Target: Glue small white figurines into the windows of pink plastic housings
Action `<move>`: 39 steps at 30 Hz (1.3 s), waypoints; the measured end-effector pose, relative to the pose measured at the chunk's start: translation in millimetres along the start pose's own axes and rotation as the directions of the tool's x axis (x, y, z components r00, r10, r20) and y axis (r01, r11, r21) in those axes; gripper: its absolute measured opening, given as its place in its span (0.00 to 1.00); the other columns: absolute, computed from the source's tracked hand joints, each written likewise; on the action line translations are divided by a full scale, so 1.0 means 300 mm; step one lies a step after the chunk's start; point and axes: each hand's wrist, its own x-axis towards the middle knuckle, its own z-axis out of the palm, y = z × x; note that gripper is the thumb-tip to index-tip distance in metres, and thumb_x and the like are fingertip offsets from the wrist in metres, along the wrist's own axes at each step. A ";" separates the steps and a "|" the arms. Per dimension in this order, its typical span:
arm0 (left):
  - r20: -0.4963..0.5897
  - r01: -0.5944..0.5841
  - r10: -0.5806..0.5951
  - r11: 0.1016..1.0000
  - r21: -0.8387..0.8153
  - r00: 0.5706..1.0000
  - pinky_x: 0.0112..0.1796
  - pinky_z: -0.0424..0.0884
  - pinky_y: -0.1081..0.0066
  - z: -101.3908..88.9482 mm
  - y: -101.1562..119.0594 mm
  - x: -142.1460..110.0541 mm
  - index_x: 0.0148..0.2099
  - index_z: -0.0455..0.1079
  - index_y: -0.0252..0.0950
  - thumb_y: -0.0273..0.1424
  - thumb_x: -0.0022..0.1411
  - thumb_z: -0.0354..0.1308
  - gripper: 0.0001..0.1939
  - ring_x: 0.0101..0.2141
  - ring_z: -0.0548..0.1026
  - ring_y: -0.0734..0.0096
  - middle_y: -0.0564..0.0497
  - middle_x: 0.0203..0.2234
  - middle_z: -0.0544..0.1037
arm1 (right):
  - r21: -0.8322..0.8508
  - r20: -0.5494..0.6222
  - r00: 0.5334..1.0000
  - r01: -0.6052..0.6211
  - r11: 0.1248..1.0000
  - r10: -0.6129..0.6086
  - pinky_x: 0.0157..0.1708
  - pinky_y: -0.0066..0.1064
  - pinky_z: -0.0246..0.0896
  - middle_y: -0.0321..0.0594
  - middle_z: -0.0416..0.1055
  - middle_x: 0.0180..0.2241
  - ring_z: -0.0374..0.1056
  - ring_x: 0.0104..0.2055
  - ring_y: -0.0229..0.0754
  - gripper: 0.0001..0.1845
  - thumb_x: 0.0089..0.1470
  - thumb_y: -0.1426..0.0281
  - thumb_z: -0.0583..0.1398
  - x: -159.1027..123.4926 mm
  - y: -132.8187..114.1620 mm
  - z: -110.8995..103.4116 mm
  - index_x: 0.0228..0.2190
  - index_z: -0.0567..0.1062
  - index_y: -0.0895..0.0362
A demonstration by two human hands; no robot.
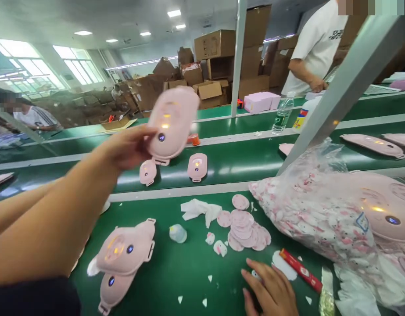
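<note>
My left hand [131,147] is raised over the conveyor, gripping a pale pink oval device [174,123] with a lit display by its lower left edge. Fingers spread, my right hand [271,287] lies low over the green work surface, partly cut off by the frame. A small rabbit-face sticker [256,275] shows at its fingers; I cannot tell whether they touch it. Beyond it lies a pile of round pink stickers [243,228], with two small cut-out stickers [220,248] beside them. Stacked pink devices [123,250] rest below my left forearm.
Two smaller pink devices [197,167] sit on the conveyor belt [235,162]. A clear bag of stickers [314,206] and a red tube-like packet [301,270] are at right. Crumpled tissue [200,210] lies mid-surface. A slanted metal post [343,79] crosses the right; a co-worker [316,48] stands beyond.
</note>
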 end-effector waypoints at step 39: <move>-0.045 -0.033 0.013 0.873 -0.487 0.999 0.43 0.76 0.62 -0.264 -0.553 -1.027 0.52 0.70 0.44 0.33 0.54 0.67 0.23 0.43 0.79 0.57 0.49 0.43 0.80 | 0.671 0.389 0.918 -0.341 0.658 0.079 0.47 0.45 0.67 0.47 0.70 0.49 0.71 0.47 0.50 0.24 0.58 0.48 0.57 0.441 -0.253 0.008 0.47 0.64 0.52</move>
